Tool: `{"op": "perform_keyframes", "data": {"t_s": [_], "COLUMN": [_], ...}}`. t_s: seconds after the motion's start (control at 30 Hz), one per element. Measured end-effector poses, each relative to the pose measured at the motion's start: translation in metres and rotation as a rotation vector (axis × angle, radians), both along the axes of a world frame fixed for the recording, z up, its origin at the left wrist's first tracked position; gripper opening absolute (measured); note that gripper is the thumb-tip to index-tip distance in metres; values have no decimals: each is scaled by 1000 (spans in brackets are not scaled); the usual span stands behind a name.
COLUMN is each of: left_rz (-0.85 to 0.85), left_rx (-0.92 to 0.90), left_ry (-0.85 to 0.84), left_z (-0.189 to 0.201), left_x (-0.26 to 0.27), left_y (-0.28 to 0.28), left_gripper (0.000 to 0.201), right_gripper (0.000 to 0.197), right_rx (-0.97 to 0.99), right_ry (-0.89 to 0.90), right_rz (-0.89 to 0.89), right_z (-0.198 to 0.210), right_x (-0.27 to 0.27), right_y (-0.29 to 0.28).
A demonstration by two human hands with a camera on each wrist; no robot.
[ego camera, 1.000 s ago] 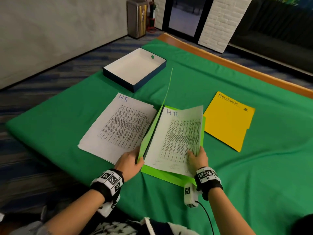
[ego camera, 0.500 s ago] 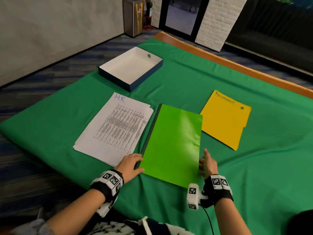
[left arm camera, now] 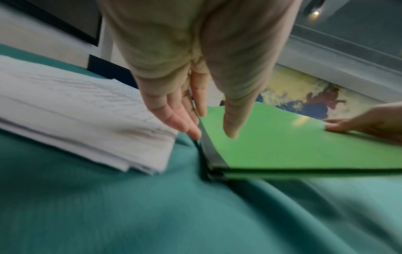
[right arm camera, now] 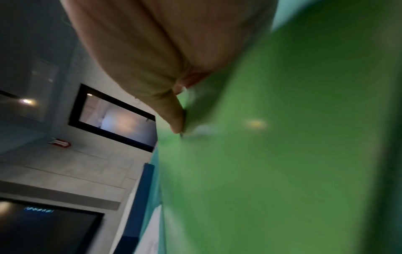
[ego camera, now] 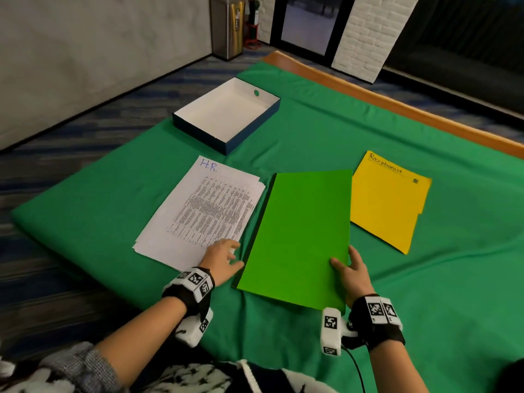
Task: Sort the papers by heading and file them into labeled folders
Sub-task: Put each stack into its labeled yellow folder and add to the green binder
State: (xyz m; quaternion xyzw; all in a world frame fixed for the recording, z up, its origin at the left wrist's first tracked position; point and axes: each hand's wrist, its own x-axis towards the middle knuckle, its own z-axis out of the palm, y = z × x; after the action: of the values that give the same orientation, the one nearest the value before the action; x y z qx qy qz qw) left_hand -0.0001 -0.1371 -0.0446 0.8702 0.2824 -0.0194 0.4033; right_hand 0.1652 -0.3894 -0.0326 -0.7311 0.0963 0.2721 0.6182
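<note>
A closed green folder point(ego camera: 297, 236) lies flat in the middle of the green cloth. To its left sits a stack of printed papers point(ego camera: 204, 211) headed "H.R." in blue ink. A yellow folder point(ego camera: 388, 199) marked "Receptionist" lies to the right. My left hand point(ego camera: 224, 256) hovers with straight fingers over the stack's near corner, fingertips point(left arm camera: 193, 134) at the folder's dark spine point(left arm camera: 212, 158). My right hand point(ego camera: 348, 265) rests at the folder's right edge, thumb point(right arm camera: 177, 120) flat on the cover point(right arm camera: 282, 154). Whatever is inside the folder is hidden.
A dark blue box point(ego camera: 226, 114) with a white inside stands at the back left of the cloth point(ego camera: 326, 131). The table's wooden edge point(ego camera: 397, 106) runs along the far side. A metal bin point(ego camera: 226, 26) stands on the floor beyond.
A second ago the green folder stood open with an "H.R." sheet in it. Its cover has come down flat, and both hands now sit at its side edges.
</note>
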Motion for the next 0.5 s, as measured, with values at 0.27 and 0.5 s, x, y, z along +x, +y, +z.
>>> {"op": "perform_keyframes", "data": {"t_s": [0.27, 0.5], "left_rz": [421, 327], "left_rx": [216, 238], "left_ry": [330, 529], "left_z": [11, -3], "left_x": [0, -4], "left_y": [137, 177], "left_gripper": [71, 116], "right_gripper": [58, 54], "right_rx": [54, 87], "right_ry": [-118, -118], "right_rz": [-83, -183], "right_z": [18, 32], "right_x": [6, 16], "right_y": [40, 88]}}
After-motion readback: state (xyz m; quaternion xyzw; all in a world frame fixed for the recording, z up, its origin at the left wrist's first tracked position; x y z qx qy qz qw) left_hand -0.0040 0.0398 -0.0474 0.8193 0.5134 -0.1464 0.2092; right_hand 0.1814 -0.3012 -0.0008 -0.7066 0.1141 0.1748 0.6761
